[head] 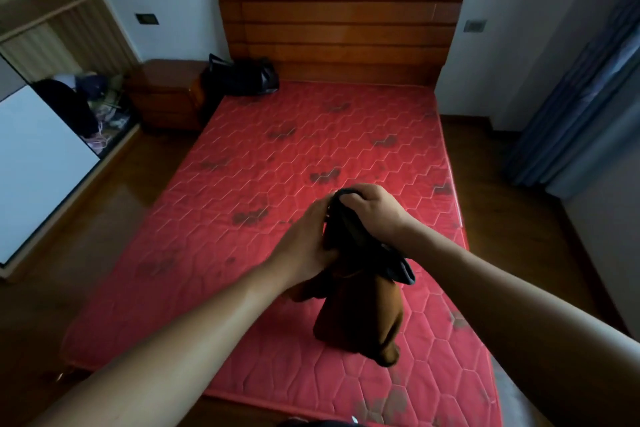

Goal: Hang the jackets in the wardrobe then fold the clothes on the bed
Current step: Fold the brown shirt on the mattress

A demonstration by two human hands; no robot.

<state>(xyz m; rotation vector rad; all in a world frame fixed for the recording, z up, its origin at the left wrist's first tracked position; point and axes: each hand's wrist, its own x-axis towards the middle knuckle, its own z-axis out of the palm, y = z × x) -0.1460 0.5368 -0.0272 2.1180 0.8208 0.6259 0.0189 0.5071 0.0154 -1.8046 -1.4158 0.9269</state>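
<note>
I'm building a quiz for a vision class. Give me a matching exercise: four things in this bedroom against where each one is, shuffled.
Things:
1 brown garment
2 black bag
3 nightstand
4 curtain

Places:
A along the right wall
B far left corner of the mattress
C held by the left hand and right hand
D on the floor left of the headboard

Pairs: 1-C, 2-B, 3-D, 4-A

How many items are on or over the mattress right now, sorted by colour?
Brown: 1, the brown garment, hanging down.
Dark: 2, the dark garment gripped by the left hand and right hand, and the black bag at the far corner.
Total: 3
</note>
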